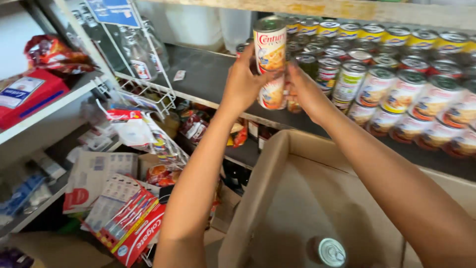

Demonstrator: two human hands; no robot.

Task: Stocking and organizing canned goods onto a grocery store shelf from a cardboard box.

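Box (277, 198) nearest, one tin (331, 251) lying in its bottom. Above it, left hand (244, 82) and right hand (303, 89) both have fingers clamped on stacked cans (270, 62), held upright over shelf (208, 79) edge. Behind, rows of cans (396, 94) fill the shelf.

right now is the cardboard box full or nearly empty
Nearly empty: the cardboard box shows bare inner walls and floor, with only one can standing at the bottom.
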